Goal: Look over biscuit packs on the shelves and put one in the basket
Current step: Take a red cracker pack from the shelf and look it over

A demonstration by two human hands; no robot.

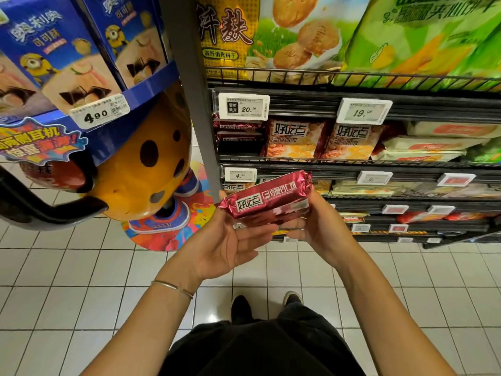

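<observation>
A person held a magenta foil biscuit pack (267, 200) in both hands, out in front of the body and tilted so that its right end sat higher than its left. The pack's printed face was turned up toward the camera.

The left hand (227, 240) lay palm up under the pack's left half. Its fingers were loosely curled beneath the wrapper and its thumb rose against the crimped left end. The right hand (318, 226) gripped the right end, with the thumb up along the pack's edge and the fingers hidden behind it. A thin bracelet (173, 287) circled the left wrist.

The pack hung clear of the dark wire shelves (352, 164), just in front of their lower tiers. On the tier above it stood matching bags (295, 139) of the same brand, under a white price tag (243, 106). To the left stood a cookie-shaped mascot display (141, 164), with blue boxes (54, 55) above it. Below the arms lay a white tiled floor (81, 267).
</observation>
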